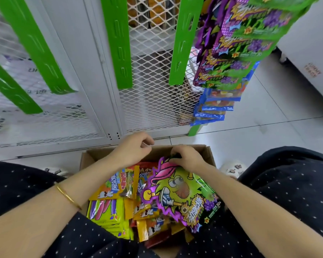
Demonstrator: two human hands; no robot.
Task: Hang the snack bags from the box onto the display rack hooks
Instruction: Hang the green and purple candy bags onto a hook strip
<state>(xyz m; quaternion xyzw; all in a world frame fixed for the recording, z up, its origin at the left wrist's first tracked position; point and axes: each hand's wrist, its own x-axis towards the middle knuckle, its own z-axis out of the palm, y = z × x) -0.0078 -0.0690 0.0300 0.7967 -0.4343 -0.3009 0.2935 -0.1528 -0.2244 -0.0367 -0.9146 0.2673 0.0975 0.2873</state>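
An open cardboard box (209,154) stands on the floor between my knees, full of colourful snack bags. On top lies a large green and purple bag (177,192) with a cartoon face. My right hand (186,158) grips that bag at its top edge. My left hand (132,148) hovers over the box's far rim with curled fingers, and I cannot tell whether it holds anything. Yellow and orange bags (110,203) fill the box's left side. Green hanging strips (119,43) hang on the white mesh rack (153,101).
The rightmost strip carries purple and green bags (237,49) above blue bags (214,107). A white cabinet (309,41) stands at the right on the tiled floor (268,127). My knees in dark dotted fabric flank the box.
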